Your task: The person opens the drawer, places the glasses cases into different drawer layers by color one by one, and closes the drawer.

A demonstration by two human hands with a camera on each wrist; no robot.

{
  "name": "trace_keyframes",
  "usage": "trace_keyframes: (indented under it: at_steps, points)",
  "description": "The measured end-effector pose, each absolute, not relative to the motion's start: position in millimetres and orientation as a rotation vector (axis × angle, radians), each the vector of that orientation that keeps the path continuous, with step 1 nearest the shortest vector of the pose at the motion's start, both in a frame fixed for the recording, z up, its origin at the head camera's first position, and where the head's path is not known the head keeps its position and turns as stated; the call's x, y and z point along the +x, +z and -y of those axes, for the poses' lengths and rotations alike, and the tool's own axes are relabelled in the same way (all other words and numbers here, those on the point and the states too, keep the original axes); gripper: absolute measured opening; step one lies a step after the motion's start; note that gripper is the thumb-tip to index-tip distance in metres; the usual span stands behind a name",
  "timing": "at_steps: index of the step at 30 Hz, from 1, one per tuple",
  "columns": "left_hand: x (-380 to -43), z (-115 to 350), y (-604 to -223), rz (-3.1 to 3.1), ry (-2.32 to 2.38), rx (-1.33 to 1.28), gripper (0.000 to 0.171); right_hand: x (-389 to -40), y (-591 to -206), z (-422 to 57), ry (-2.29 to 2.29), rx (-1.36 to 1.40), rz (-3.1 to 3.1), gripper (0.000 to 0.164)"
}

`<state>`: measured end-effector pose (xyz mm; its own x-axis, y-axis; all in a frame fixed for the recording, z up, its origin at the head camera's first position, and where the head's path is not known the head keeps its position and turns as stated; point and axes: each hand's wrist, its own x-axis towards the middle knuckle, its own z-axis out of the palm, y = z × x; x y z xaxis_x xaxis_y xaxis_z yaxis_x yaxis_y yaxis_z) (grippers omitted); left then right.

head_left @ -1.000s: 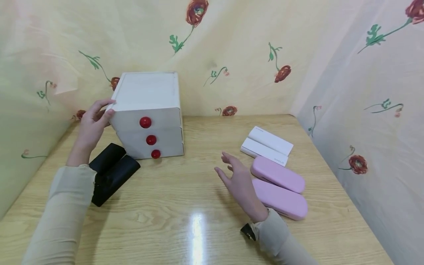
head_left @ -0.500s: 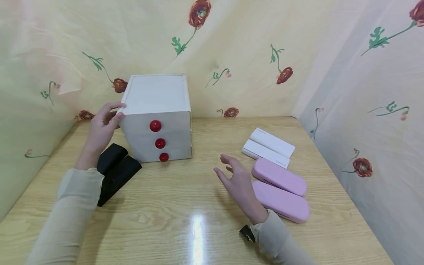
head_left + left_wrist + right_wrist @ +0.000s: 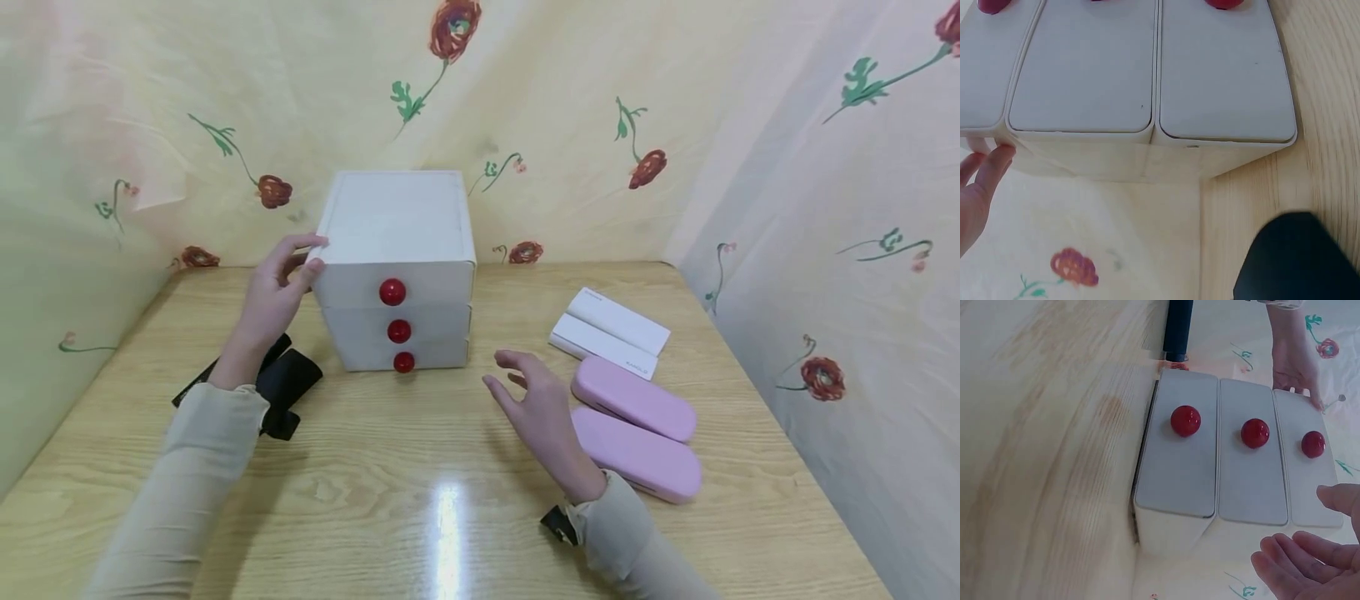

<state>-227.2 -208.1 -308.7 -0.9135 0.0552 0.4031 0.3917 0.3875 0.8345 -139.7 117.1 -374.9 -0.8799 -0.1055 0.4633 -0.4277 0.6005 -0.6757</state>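
A small white drawer cabinet [image 3: 393, 217] with three red knobs down its front stands towards the back of the table, its drawers closed. My left hand [image 3: 273, 296] touches its upper left edge with fingertips and thumb; the left wrist view shows the fingertips [image 3: 1002, 155] against the cabinet's side. Further right, my right hand [image 3: 536, 408] hovers over the table with loosely bent fingers and holds nothing. Beside that hand lie two pink oblong cases [image 3: 633, 400]. In the right wrist view, the cabinet's front [image 3: 1188, 475] faces the hand's relaxed fingers.
Two long black cases [image 3: 288, 379] lie under my left forearm, partly hidden by it. Two white oblong boxes [image 3: 607, 329] with small print lie behind the pink cases. Flower-patterned cloth [image 3: 562, 125] borders the wooden table [image 3: 375, 517] at back and sides.
The drawer cabinet has slid to the right along the table, with my left hand moving along at its left edge. My right hand has stayed nearly in place.
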Motion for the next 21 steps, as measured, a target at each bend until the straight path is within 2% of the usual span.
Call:
trace_keyframes:
  at_steps: [10, 21]
  points:
    - [-224, 183, -306, 2.35, -1.542, -0.43, 0.037, -145, -364, -111, 1.283, 0.469, 2.451, 0.028]
    - [-220, 161, -311, 2.316, -1.569, -0.487, 0.033, -154, -350, -98, 1.59, 0.447, 2.495, 0.028]
